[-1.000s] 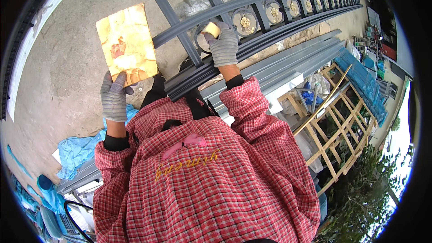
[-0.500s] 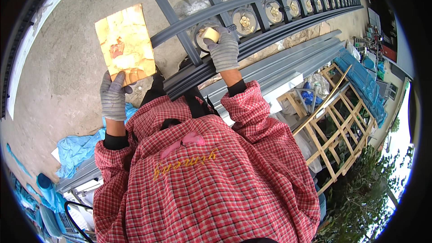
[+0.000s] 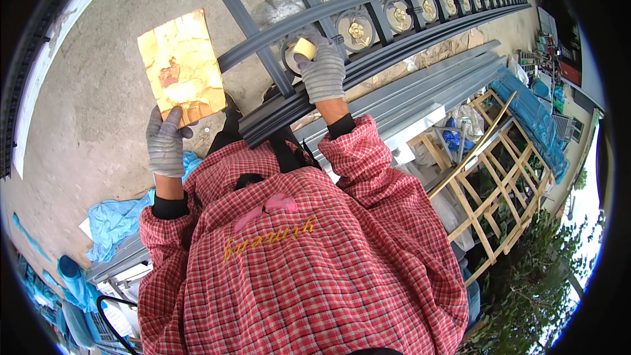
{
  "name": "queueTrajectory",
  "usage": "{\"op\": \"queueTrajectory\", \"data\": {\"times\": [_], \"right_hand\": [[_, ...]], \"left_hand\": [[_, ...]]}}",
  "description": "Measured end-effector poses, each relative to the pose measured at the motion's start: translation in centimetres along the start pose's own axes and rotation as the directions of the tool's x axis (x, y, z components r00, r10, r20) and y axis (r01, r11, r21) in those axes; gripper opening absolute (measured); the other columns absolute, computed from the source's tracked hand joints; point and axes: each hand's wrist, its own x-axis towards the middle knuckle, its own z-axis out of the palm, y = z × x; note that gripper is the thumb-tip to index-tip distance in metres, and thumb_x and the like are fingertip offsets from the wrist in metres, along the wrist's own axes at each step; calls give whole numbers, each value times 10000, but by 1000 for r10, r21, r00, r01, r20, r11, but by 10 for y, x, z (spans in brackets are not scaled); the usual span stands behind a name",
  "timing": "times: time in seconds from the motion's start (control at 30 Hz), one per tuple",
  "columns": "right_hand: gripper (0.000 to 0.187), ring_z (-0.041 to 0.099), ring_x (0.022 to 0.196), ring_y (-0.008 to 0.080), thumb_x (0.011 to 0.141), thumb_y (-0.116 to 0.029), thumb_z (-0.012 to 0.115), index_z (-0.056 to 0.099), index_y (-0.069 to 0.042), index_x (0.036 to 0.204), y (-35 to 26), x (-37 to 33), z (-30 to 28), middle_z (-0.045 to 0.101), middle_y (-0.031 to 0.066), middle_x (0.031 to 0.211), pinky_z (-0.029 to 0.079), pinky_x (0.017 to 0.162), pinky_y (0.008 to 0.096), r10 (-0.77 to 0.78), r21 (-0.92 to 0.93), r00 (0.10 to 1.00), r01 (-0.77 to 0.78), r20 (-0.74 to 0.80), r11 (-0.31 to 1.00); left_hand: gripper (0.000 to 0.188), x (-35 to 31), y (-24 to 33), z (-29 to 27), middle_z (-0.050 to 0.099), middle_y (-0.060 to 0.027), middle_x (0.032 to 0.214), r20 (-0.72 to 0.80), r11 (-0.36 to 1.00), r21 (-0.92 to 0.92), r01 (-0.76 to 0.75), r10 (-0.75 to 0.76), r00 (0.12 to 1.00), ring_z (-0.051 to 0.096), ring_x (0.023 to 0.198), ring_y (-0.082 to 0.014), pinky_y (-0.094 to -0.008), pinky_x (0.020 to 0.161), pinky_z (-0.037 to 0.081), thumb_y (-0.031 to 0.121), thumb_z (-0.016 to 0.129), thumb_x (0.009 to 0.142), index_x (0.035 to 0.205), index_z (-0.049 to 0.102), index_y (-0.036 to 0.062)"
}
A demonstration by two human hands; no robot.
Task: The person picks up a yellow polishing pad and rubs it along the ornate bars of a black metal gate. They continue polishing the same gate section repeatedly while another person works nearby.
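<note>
My left hand (image 3: 164,146), in a grey striped glove, grips the lower edge of a flat golden-yellow board (image 3: 190,69). The board's face is creased and smeared, with a reddish-brown patch near its middle. My right hand (image 3: 326,75), gloved the same way, pinches a small pale-yellow block (image 3: 303,47) that looks like sponge. That hand is at the dark grey metal railing (image 3: 244,21), over the nearest ring ornament, and largely hides it. Gold flowers (image 3: 355,31) sit inside the other rings along the row. Whether the block touches the metal, I cannot tell.
Long grey metal profiles (image 3: 420,89) lie to the right of the railing. Beyond them is a wooden lattice frame (image 3: 499,184) beside blue netting (image 3: 531,118). Blue plastic sheeting (image 3: 118,223) lies on the concrete floor (image 3: 98,105) at left. Crumpled wrapping (image 3: 282,6) lies behind the bars.
The small block has shifted slightly up and left in my right hand, and its angle has turned a little. My left hand and the board stay almost still.
</note>
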Motion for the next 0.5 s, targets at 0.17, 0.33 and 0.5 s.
{"op": "queueTrajectory", "data": {"times": [0.17, 0.33, 0.5], "right_hand": [[364, 538, 815, 305, 595, -146, 668, 549, -50, 925, -1, -2, 9, 565, 147, 878, 427, 729, 369, -29, -74, 998, 34, 60, 997], [330, 528, 812, 308, 568, -164, 679, 581, -65, 867, 3, -4, -29, 555, 146, 834, 429, 704, 367, 70, 208, 997, -62, -29, 976], [387, 560, 716, 166, 609, -84, 695, 532, 19, 944, 43, 8, -70, 583, 102, 787, 456, 660, 272, 94, 247, 970, -36, -225, 968]], "left_hand": [[324, 0, 2, 3, 576, -71, 829, 21, 1000, 17, 0, -1, 1000, 567, 596, -119, -171, 425, 401, 159, 566, 774, 1027, 470, -20], [350, -1, 3, 4, 571, -79, 831, -1, 1000, 10, 12, -12, 1000, 564, 590, -133, -176, 421, 391, 156, 576, 769, 1046, 457, -22], [348, 1, 4, 3, 570, -83, 830, 17, 1000, 16, 18, -18, 1000, 561, 596, -146, -183, 417, 369, 159, 578, 771, 1045, 447, -12]]}}
